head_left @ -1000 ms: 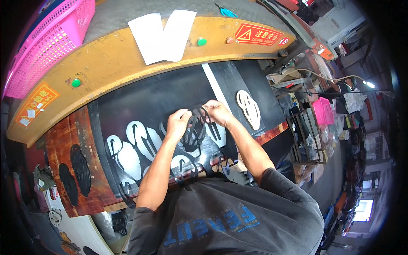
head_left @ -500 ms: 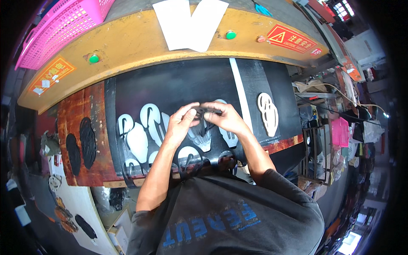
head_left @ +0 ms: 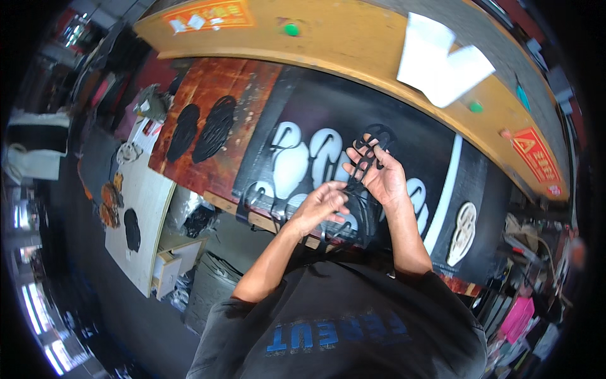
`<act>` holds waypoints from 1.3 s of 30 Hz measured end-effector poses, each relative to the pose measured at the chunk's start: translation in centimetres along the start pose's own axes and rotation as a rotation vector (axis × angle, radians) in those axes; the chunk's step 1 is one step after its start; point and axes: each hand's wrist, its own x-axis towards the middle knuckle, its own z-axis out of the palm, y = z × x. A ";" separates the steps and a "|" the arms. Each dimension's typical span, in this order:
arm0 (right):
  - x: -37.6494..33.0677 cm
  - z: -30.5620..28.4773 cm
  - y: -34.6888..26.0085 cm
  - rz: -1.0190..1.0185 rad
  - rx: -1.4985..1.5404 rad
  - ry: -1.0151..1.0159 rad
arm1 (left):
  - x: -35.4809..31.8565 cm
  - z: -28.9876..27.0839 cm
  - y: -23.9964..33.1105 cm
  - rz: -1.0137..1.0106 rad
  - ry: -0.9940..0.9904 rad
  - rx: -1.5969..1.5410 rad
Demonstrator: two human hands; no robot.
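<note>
A black, openwork strappy cut-out piece lies across the fingers of my right hand, its looped end standing past the fingertips. The thumb and fingers bend around it. Beside its lower end, my left hand has its fingers loosely spread. Below both hands are dark loops and strips, partly hidden by them. On the black board lie white, sole-like shapes with loops, among them a white rounded shape and a white looped shape to the left of my hands.
Two stacks of black strappy pieces lie on the reddish-brown board at the left. A cream openwork shape is on the right. Behind runs a yellow machine beam with white sheets. A pale side table stands left.
The view has swung left. My hands were together at the fingertips; now they are apart, the right palm turned up under the black piece and the left lower beside it.
</note>
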 end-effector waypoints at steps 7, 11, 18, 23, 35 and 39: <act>8.8 11.4 5.6 0.143 -0.530 -0.019 | -6.6 -9.4 6.8 0.383 0.382 0.633; 16.5 17.5 9.9 0.163 -0.621 -0.117 | -9.7 -18.6 13.5 0.477 0.622 0.628; 30.2 21.9 18.3 0.209 -0.728 -0.100 | -8.9 -31.4 20.1 0.214 0.751 0.421; 28.1 16.3 16.8 0.338 -1.200 0.006 | -6.8 -35.7 17.0 0.042 0.954 1.151; -6.9 -4.4 -8.5 -0.151 -1.088 0.713 | -2.0 -7.7 4.8 0.153 0.236 0.795; -14.5 -7.2 -5.4 -0.230 -1.541 0.531 | -0.3 0.6 0.7 -0.040 -0.030 0.749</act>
